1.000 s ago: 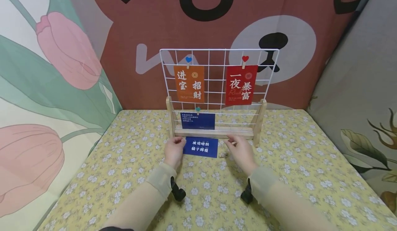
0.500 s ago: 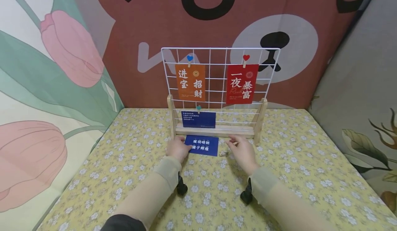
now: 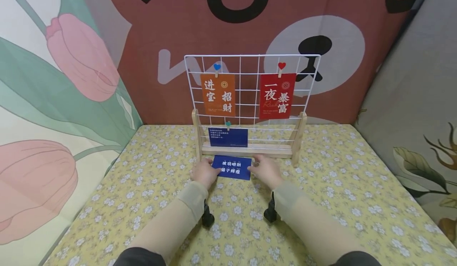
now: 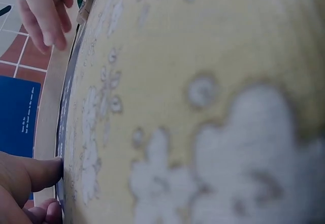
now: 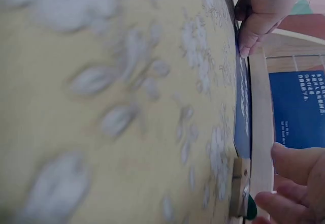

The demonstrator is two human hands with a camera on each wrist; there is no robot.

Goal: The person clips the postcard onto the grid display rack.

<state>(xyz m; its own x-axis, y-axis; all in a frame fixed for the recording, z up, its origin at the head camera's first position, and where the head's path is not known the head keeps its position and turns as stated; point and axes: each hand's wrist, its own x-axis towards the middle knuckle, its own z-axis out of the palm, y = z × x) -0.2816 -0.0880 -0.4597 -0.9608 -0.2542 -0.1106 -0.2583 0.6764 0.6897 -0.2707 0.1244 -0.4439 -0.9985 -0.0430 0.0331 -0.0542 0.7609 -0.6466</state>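
A blue card (image 3: 233, 167) with white characters lies on the table before the wire rack. At its left edge my left hand (image 3: 205, 172) holds it, thumb (image 4: 44, 173) on top and the other fingers curled beside the edge. My right hand (image 3: 265, 170) is by the card's right edge; the right wrist view shows its thumb and fingers (image 5: 289, 160) apart, near a small wooden clothespin (image 5: 238, 186) with a green piece on it. That clothespin lies against the card's right end and is hidden under the hand in the head view.
A white wire grid rack (image 3: 247, 89) stands on a wooden base (image 3: 246, 151) just behind the card. Clipped to it are an orange card (image 3: 218, 95), a red card (image 3: 277, 96) and another blue card (image 3: 228, 138). Flowered cloth (image 3: 235, 218) covers the table.
My left hand has moved right onto the card's left edge, its thumb now over the card. My right hand has shifted left to the card's right edge, covering the clothespin.
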